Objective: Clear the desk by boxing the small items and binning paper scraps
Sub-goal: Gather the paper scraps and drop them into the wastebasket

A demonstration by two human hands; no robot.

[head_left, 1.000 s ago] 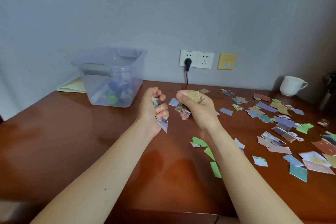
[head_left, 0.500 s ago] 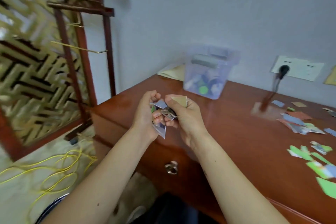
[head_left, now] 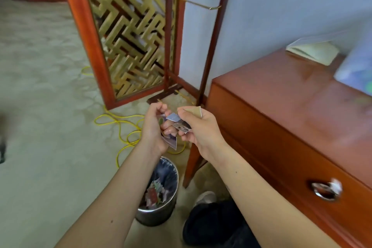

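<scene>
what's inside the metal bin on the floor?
The metal bin holds a heap of coloured paper scraps against a dark liner. The left forearm covers its left side, so that part is hidden.

A furnished room of a home or hotel is suggested by pale carpet [head_left: 40, 106], a polished wooden desk [head_left: 281, 106] with a drawer, and a gold lattice screen [head_left: 130, 36].

Two bare, sleeveless forearms, left hand [head_left: 154, 130] and right hand [head_left: 198, 127], above dark trousers [head_left: 213, 225] and a pale shoe [head_left: 205, 197].
</scene>
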